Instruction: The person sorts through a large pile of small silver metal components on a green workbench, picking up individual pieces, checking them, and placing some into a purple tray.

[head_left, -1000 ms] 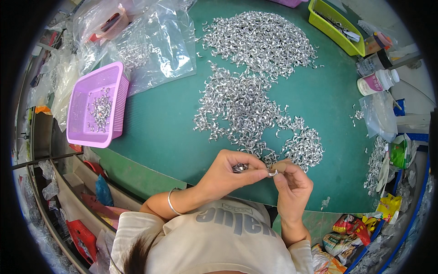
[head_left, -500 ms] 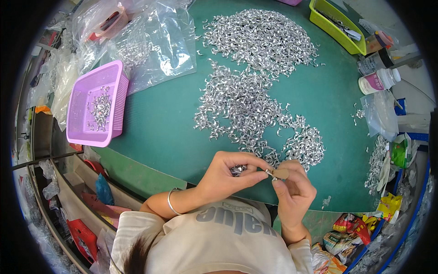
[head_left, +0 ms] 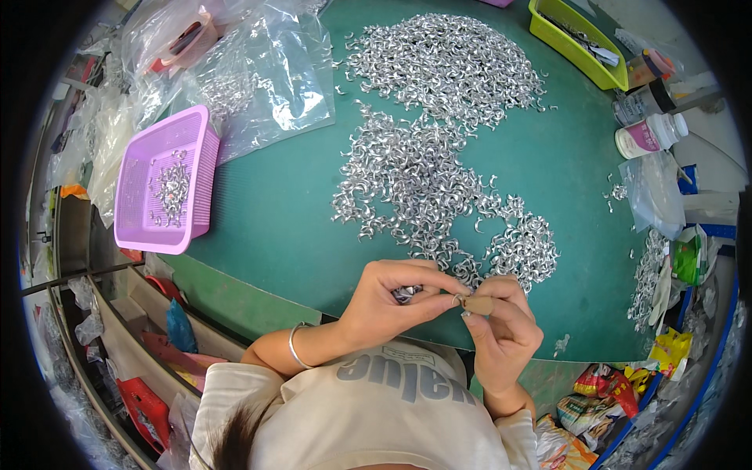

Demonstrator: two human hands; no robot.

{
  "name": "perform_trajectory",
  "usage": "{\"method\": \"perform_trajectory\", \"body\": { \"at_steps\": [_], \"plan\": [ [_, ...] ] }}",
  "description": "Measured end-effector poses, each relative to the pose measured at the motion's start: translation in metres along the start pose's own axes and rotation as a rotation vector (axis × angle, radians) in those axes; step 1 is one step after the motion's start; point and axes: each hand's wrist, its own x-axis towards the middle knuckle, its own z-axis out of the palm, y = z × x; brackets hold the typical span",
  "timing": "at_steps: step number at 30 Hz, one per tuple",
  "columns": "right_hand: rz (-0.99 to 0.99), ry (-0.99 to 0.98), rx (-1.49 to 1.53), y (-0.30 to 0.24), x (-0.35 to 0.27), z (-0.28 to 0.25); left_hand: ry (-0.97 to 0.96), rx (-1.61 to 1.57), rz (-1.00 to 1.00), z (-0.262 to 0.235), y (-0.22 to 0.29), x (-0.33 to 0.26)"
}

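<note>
My left hand is closed, its thumb and forefinger pinching a small curved silver metal piece. More silver pieces show in the curl of its fingers. Right beside it, my right hand is closed around a small tan piece, which meets the pinched metal at the fingertips. Whether the tan piece is held loose or worn on a finger, I cannot tell. Just beyond both hands lies a small heap of curved silver pieces, joined to a larger middle heap.
A big far heap of the same pieces covers the green table. At left stand a purple basket with some pieces and a clear plastic bag. A lime-green tray and a white bottle are at right.
The tan piece has turned in my right fingers, and the small metal piece has shifted slightly at the fingertips. Both hands stay in nearly the same place.
</note>
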Motion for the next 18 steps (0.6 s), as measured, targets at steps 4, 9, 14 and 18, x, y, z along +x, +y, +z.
{"method": "perform_trajectory", "body": {
  "at_steps": [4,9,14,18],
  "plan": [
    [0.0,0.008,0.022,0.0,-0.0003,0.0007,0.002,0.027,0.019,0.0,-0.0004,0.0003],
    [0.003,0.01,0.033,-0.0003,-0.0004,0.0012,0.025,0.039,0.039,0.0008,0.0003,-0.0008],
    [0.014,0.0,0.055,-0.0012,-0.001,0.0012,0.077,0.175,0.198,0.0024,-0.0054,-0.0047],
    [0.055,0.002,0.103,-0.0014,-0.0024,0.0019,0.126,0.289,0.301,0.0051,-0.0033,-0.0065]
  ]
}}
